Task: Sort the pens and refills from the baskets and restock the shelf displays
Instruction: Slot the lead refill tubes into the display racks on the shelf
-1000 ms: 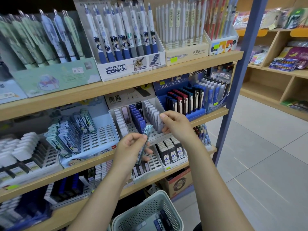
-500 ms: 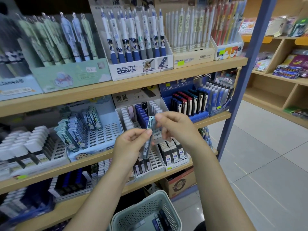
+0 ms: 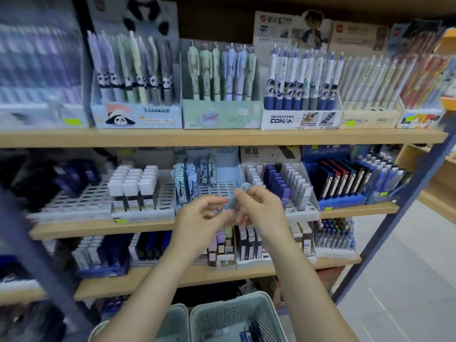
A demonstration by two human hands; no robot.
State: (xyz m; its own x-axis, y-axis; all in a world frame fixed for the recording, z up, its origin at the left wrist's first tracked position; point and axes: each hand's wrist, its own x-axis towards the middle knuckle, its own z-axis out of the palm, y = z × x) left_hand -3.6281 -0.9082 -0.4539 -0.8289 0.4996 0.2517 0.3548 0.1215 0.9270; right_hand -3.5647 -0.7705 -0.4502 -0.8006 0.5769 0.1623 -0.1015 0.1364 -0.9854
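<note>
Both my hands meet in front of the middle shelf. My right hand (image 3: 259,206) pinches a small pale-blue refill case (image 3: 235,199) by its upper end. My left hand (image 3: 199,215) has its fingers curled just left of the case, touching its lower part. Right behind them stands a light-blue display tray (image 3: 222,188) with several matching patterned cases at its back left and bare slots in front. Two grey perforated baskets (image 3: 222,314) stand below at the bottom edge, the right one holding a few dark pens or refills.
The top shelf (image 3: 222,138) carries boxes of upright pens, including a Detective Conan box (image 3: 301,117). Refill trays fill the middle and lower shelves. A blue steel upright (image 3: 404,208) bounds the shelf unit on the right, with tiled floor beyond it.
My view has swung left and closer to the shelves. The refill case has passed toward my right hand and now sits in front of the light-blue tray.
</note>
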